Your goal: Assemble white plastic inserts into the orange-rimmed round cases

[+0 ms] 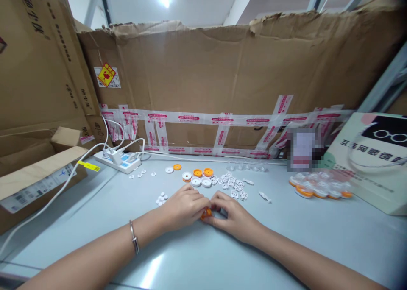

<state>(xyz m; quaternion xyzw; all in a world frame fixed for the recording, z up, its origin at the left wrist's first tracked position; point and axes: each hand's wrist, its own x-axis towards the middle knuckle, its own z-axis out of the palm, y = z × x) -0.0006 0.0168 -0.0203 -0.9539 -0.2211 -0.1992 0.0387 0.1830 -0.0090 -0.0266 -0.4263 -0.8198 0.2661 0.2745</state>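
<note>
Pinching orange part (206,213) with left hand (188,207) and right hand (234,218); could slip under uneven squeeze, scattering white bits (234,194) at 1 o'clock.

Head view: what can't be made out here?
- Head view, orange piece: full shape hidden by left fingers and right fingers.
- Head view, pixelated item: details obscured by mosaic.
- Head view, open cardboard box: cut off by left edge.
- Head view, white discs: surface details too small.

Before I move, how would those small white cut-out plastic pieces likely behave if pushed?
The white cut-out pieces would probably spread apart, being loosely clustered. Thin and pierced, they look light. Lying mostly flat, they seem unlikely to roll.
</note>
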